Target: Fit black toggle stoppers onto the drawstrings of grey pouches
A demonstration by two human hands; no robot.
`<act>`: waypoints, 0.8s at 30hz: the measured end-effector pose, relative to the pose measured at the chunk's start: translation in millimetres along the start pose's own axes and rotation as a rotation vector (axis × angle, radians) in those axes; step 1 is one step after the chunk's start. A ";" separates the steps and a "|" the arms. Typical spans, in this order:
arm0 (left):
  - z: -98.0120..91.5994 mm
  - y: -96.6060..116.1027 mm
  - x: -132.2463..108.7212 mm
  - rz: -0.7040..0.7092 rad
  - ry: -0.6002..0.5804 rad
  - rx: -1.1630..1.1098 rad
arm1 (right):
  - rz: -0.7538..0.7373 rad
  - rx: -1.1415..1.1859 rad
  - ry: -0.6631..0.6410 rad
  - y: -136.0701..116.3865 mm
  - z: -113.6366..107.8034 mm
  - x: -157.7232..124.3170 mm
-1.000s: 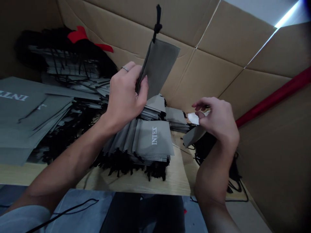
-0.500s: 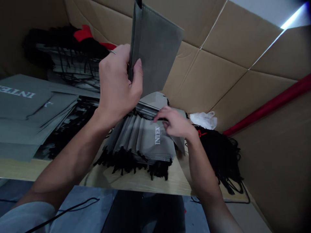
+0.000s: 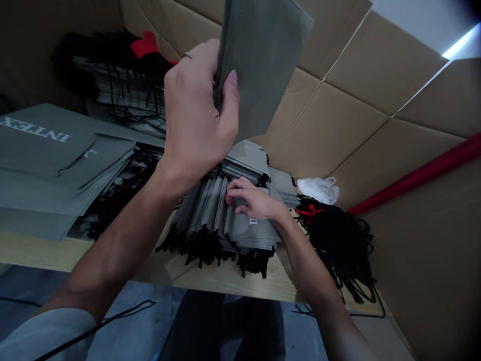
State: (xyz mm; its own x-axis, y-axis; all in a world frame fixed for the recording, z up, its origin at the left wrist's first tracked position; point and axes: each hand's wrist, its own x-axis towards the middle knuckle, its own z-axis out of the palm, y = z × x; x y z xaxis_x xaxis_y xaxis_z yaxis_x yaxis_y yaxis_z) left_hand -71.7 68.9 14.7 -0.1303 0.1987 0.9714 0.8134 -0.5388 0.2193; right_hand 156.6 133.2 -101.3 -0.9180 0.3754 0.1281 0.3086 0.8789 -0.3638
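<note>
My left hand (image 3: pixel 199 110) is raised and closed around the edge of grey fabric drawstring bags (image 3: pixel 263 65), held upright above the table; how many layers are in it I cannot tell. Below it, to the right, lies a fanned pile of grey drawstring bags (image 3: pixel 257 233) with black cord ends along the near side. Over this pile is my right hand (image 3: pixel 250 198), its fingers bent and the thumb apart from them. The fingertips are at the folded edges of the top bags and partly cover the white lettering.
Larger grey bags printed INTEX (image 3: pixel 33 165) lie at left. Behind them is a heap of bags with black cords (image 3: pixel 124 100) and a red strip (image 3: pixel 145 45). Black cords tied in red (image 3: pixel 334 240) and a white plastic bag (image 3: pixel 319 189) lie right. Cardboard walls (image 3: pixel 349 95) enclose the table (image 3: pixel 176 276).
My right hand has moved left and down across the pile, from beside the lettering to the folded edges. The left hand still holds its bags, slightly higher and further right in view.
</note>
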 end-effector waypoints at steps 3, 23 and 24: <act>0.3 -0.7 0.1 0.021 0.030 0.013 | -0.012 0.004 0.020 1.3 3.1 5.0; 6.6 -1.5 -2.6 0.020 -0.020 0.076 | 0.006 0.058 0.294 -22.5 21.1 12.8; 7.5 -1.8 -2.9 0.026 -0.018 0.081 | 0.013 0.048 0.305 -23.8 21.1 13.1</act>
State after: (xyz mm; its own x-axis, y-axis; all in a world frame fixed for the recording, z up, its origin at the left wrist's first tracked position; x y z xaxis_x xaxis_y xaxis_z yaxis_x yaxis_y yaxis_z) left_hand -68.5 75.4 10.8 -0.0989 0.2006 0.9747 0.8598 -0.4758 0.1851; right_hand 132.0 111.0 -110.5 -0.7946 0.4638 0.3917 0.3011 0.8613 -0.4092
